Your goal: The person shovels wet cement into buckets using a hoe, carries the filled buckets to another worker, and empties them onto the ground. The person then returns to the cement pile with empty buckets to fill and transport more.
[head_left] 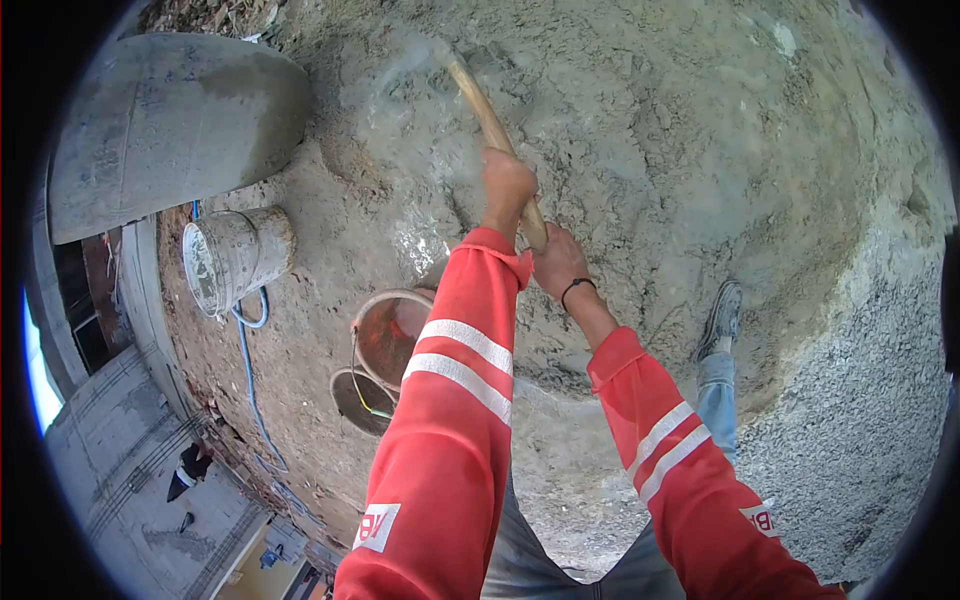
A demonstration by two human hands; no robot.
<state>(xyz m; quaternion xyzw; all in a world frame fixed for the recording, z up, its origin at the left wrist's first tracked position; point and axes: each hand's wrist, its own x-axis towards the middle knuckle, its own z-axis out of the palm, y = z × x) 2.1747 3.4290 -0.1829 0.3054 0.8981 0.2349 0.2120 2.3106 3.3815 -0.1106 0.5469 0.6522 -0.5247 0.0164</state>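
Note:
My left hand (508, 186) is wrapped round the middle of a wooden tool handle (480, 103). Lower down, close to the handle's near end, my right hand (561, 264) grips it too, with a dark band on the wrist. The handle slants up and to the left into wet grey concrete mix (640, 150). Its working head is grey and blurred among the mix, so I cannot make out which tool it is. Both arms wear red sleeves with pale stripes.
A large grey cylinder (170, 130) lies upper left. Below it a whitish bucket (245, 255) lies tipped beside a blue hose (247, 360). Two more buckets, one reddish inside (390, 335), stand left of my arm. Gravel (850, 430) spreads at right, near a shoe (722, 318).

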